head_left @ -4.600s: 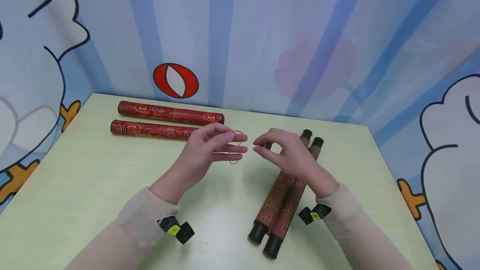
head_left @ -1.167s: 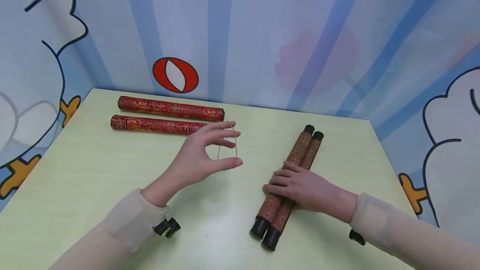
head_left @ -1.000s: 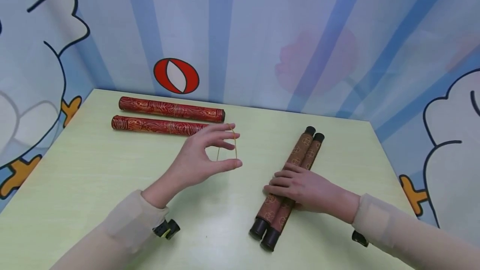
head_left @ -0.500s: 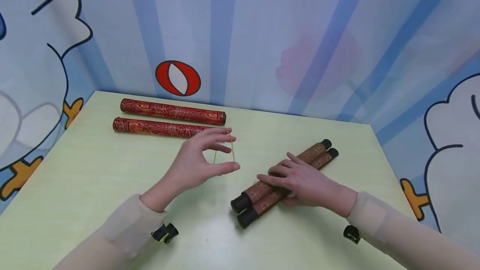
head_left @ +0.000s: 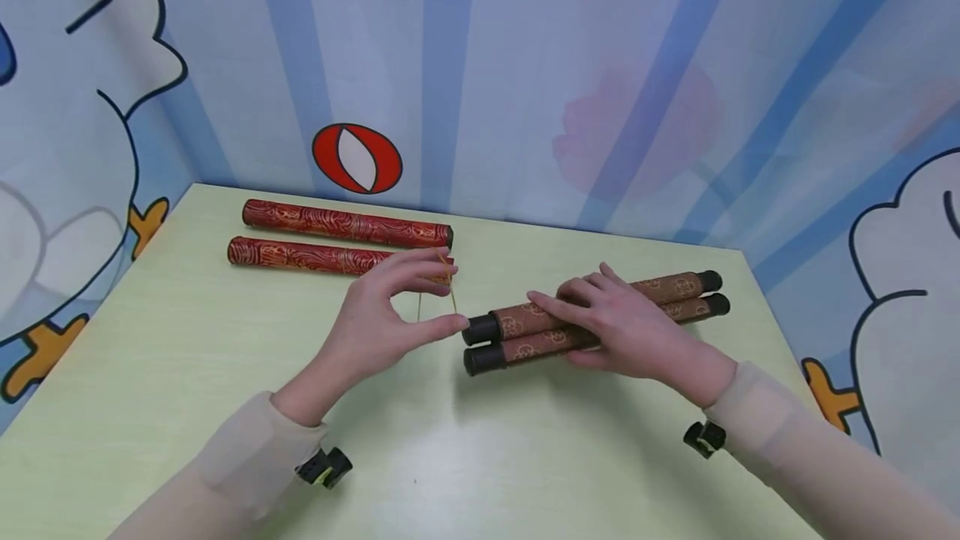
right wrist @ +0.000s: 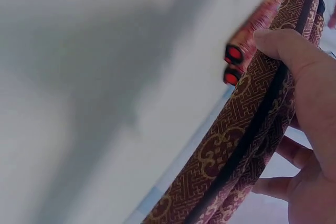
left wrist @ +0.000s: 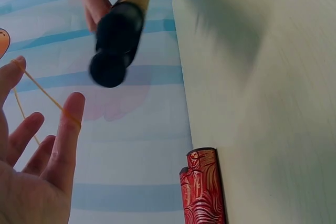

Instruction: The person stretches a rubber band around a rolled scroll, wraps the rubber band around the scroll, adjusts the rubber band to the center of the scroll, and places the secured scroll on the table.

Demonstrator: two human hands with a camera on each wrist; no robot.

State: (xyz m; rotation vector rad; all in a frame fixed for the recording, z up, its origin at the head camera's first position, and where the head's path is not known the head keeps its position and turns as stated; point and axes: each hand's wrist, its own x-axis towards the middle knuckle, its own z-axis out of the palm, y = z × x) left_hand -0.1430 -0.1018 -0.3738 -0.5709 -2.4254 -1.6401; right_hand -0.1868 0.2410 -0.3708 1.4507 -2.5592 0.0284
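Note:
My left hand [head_left: 367,315] holds a thin yellow rubber band [left wrist: 46,94] stretched between its spread thumb and fingers. In the head view, its thumb tip is right at the black end knobs of two brown patterned scrolls [head_left: 532,319]. My right hand [head_left: 637,327] grips both scrolls together around their middle, thumb on the near side and fingers over the far side. They lie side by side, above the table, with a shadow below. In the right wrist view the gold pattern of the scrolls [right wrist: 220,150] shows under the thumb.
Two red patterned rolls [head_left: 345,223] lie parallel at the back left of the pale table [head_left: 187,407], behind my left hand. A printed blue backdrop [head_left: 495,90] rises directly behind the table's far edge.
Earlier both hands were close together; then my right hand moved down onto the brown scrolls. It has since lifted them and turned their black ends left to the rubber band, which the left hand keeps stretched.

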